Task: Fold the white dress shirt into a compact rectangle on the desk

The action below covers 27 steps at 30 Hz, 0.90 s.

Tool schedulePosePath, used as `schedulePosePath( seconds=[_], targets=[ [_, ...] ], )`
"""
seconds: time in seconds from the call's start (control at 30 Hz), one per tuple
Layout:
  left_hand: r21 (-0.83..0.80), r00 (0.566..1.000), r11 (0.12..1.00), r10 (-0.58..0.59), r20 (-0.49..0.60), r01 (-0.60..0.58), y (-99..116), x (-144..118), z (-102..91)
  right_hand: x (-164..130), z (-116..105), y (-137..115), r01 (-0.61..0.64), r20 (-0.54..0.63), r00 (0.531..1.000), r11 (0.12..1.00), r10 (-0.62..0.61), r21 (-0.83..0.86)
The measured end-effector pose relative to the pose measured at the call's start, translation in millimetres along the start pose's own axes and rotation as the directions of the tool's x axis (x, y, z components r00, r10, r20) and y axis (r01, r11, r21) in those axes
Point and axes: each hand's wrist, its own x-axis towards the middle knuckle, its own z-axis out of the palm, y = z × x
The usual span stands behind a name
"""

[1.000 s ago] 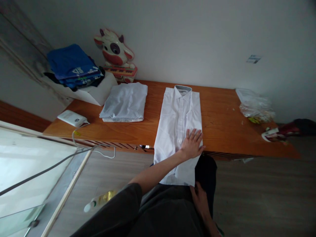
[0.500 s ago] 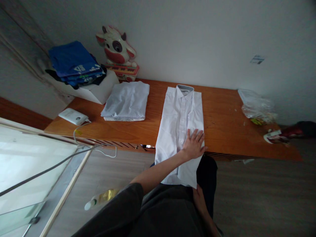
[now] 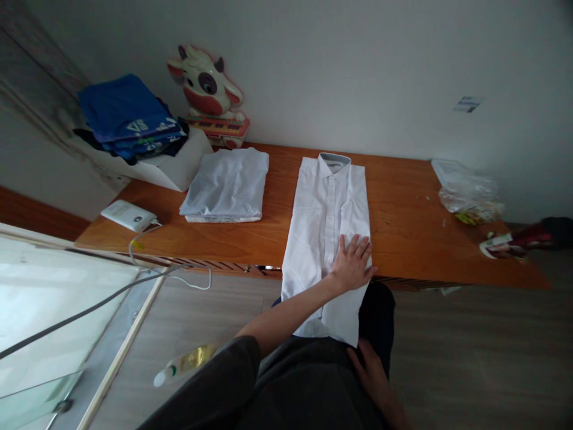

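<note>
The left hand (image 3: pixel 353 263) lies palm down on the white button-front dress shirt (image 3: pixel 329 221), its forearm reaching in bare from the lower left across the shirt's hanging hem, dark sleeve pushed up near the elbow. The fingers are spread flat and point away from the body towards the wall; this grip clasps nothing and only presses the cloth at the near edge of the orange-brown wooden desk (image 3: pixel 403 227). The right hand (image 3: pixel 369 367) sits low, just under the shirt's bottom right corner, over dark trousers; whether its grip pinches the hem cannot be told. The shirt lies face up, folded into a narrow strip with sleeves tucked under. Its long axis runs from the near edge towards the wall, the grey-lined collar (image 3: pixel 333 161) pointing at the wall and the tail hanging over the desk's front edge towards the person. To the left, apart from it, rests a pale blue folded shirt (image 3: pixel 228 185). Farther left stand a white box (image 3: pixel 179 164) bearing a pile of blue folded garments (image 3: pixel 128 113), a red-and-white cow toy (image 3: pixel 206 89) against the wall, and a white power bank (image 3: pixel 128 215) with a cable at the desk's left corner. A clear plastic bag (image 3: pixel 468 191) lies at the far right.
</note>
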Motion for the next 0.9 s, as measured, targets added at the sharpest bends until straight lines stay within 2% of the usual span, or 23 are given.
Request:
schedulePosePath(
  seconds=[0.1,0.2,0.3,0.4,0.5,0.57,0.67,0.9],
  targets=[
    [0.009,1.000,1.000,-0.005,-0.001,0.005,0.5,0.4,0.5,-21.8,-27.9,34.7,0.223,0.110,0.972,0.959,-0.206,-0.174],
    [0.016,1.000,1.000,-0.003,-0.005,0.003,0.5,0.7,0.3,-44.4,-48.5,60.0,0.412,0.343,0.886,0.870,-0.312,-0.271],
    [0.013,1.000,1.000,0.007,-0.013,-0.007,0.3,0.5,-0.2,-51.1,-55.8,63.2,0.538,0.489,0.799,0.780,-0.349,-0.321],
    [0.007,1.000,1.000,0.008,-0.014,-0.007,0.4,0.2,-0.4,-27.3,-58.4,47.3,0.636,0.553,0.726,0.705,-0.409,-0.314],
    [0.006,1.000,1.000,0.002,-0.009,-0.002,1.1,0.3,0.0,12.2,-65.2,26.4,0.719,0.647,0.600,0.672,-0.471,-0.178],
    [0.009,1.000,1.000,-0.001,-0.008,0.001,1.5,0.4,0.5,30.4,-70.8,17.7,0.734,0.684,0.545,0.670,-0.485,-0.110],
    [0.009,1.000,1.000,-0.003,-0.010,0.003,1.8,0.6,1.4,34.3,-74.6,18.4,0.738,0.686,0.542,0.665,-0.485,-0.113],
    [0.003,1.000,1.000,-0.005,-0.015,0.005,1.8,0.6,3.7,12.9,-67.8,45.2,0.794,0.605,0.559,0.577,-0.567,-0.193]
  ],
)
